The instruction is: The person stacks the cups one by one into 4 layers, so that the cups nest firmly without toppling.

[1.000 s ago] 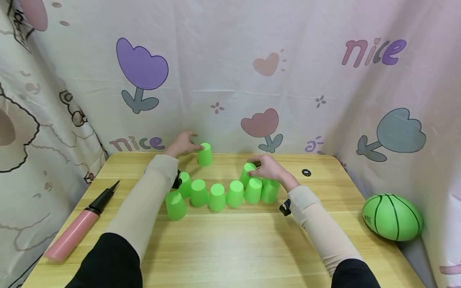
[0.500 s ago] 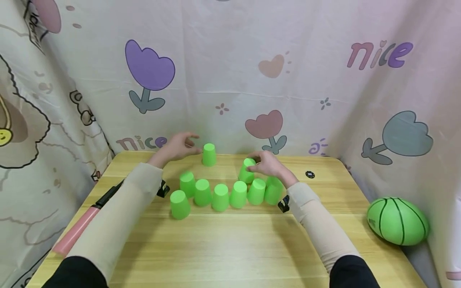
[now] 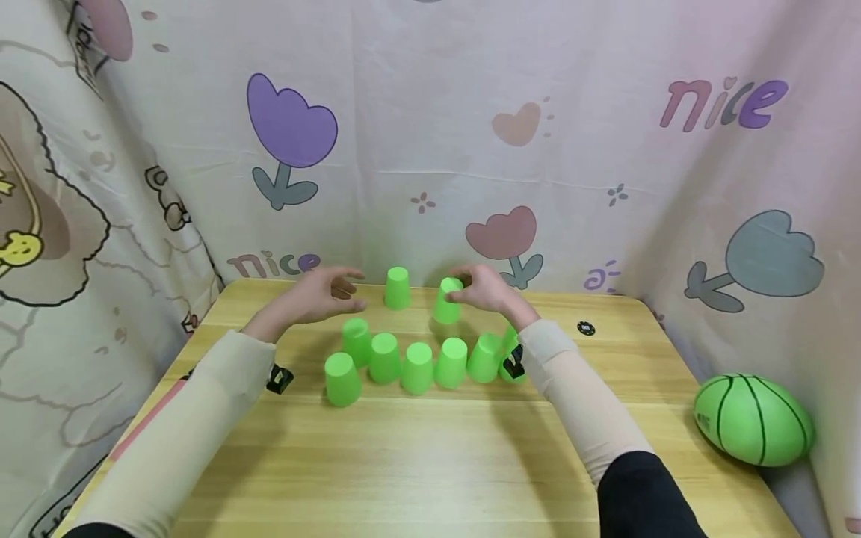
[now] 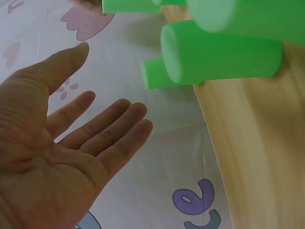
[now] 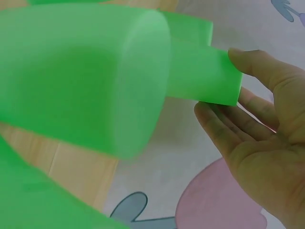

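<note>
My right hand (image 3: 486, 288) pinches an upside-down green plastic cup (image 3: 447, 300) near its closed end, thumb on one side and fingers on the other. In the right wrist view that cup (image 5: 205, 76) lies between thumb and fingertips. It seems slightly raised over the table. Another upside-down cup (image 3: 397, 288) stands at the back edge, left of the held one. My left hand (image 3: 312, 295), fingers loosely extended, hovers left of this back cup without touching it. The left wrist view shows that palm (image 4: 62, 176) holding nothing. Several cups stand upside down in a bent row, among them a middle cup (image 3: 418, 368).
The nearest cup of the row (image 3: 343, 379) is at its left end; my right wrist partly hides the rightmost cup (image 3: 509, 350). A black disc (image 3: 586, 328) lies at the back right, a green ball (image 3: 753, 420) by the right edge. My left sleeve mostly covers a pink pump (image 3: 149, 418).
My left hand has drawn away leftward from the back cup. My right hand has carried its cup from behind the row toward the back and left. The head view has turned slightly left.
</note>
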A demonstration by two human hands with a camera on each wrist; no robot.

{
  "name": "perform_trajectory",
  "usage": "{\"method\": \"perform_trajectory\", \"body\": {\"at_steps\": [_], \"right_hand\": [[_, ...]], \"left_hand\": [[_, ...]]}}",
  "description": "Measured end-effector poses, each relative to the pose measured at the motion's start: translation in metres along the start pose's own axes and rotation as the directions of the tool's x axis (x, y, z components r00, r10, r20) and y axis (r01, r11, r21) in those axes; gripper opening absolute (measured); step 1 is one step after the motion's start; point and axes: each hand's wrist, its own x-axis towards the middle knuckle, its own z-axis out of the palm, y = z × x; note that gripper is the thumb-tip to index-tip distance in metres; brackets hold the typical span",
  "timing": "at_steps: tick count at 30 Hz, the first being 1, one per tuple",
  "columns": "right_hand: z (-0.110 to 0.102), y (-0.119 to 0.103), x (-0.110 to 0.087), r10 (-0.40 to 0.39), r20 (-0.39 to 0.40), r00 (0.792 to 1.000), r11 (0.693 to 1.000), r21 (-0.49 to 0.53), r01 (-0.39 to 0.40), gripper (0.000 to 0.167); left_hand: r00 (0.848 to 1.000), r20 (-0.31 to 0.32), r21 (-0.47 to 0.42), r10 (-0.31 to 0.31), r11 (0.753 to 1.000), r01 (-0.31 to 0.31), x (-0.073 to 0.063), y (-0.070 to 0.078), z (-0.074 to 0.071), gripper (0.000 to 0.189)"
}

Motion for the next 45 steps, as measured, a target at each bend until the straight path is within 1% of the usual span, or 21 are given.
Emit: {"method": "perform_trajectory", "body": {"at_steps": [6, 11, 15, 20, 25, 33, 40, 45], "right_hand": [[0.005, -0.004, 0.016, -0.015, -0.004, 1.0, 1.0, -0.009, 0.015, 0.047], [0.008, -0.005, 0.029, -0.017, -0.021, 1.0, 1.0, -0.01, 0.016, 0.044], [0.012, -0.006, 0.037, 0.006, -0.021, 1.0, 1.0, 0.012, -0.006, 0.048], [0.017, -0.004, 0.046, 0.027, -0.021, 0.999, 1.0, 0.009, -0.027, 0.05], [0.021, -0.003, 0.054, 0.024, -0.033, 0.999, 0.999, -0.03, -0.025, 0.047], [0.025, -0.005, 0.063, 0.023, -0.012, 1.0, 0.999, -0.029, -0.024, 0.043], [0.029, -0.004, 0.069, 0.046, 0.0, 0.999, 0.997, -0.055, -0.046, 0.037], [0.033, -0.002, 0.069, 0.05, 0.005, 0.999, 0.998, -0.032, -0.05, 0.036]], "left_hand": [[1.0, 0.03, 0.017, 0.001, 1.0, -0.001, -0.014, -0.006, 0.008, 0.068], [0.999, 0.049, -0.002, 0.006, 1.0, -0.006, -0.02, -0.015, 0.015, 0.071], [0.999, 0.045, 0.004, 0.012, 1.0, -0.012, -0.024, -0.022, 0.02, 0.07], [0.999, 0.037, 0.001, 0.019, 1.0, -0.019, -0.025, -0.028, 0.026, 0.066], [0.999, 0.038, -0.014, 0.01, 1.0, -0.01, -0.026, -0.028, 0.03, 0.066], [0.999, 0.041, -0.01, 0.011, 1.0, -0.011, -0.028, -0.031, 0.036, 0.065], [0.998, 0.063, -0.016, -0.013, 1.0, 0.014, -0.029, -0.032, 0.037, 0.066], [0.997, 0.074, -0.011, -0.034, 0.999, 0.035, -0.03, -0.031, 0.038, 0.068]]}}
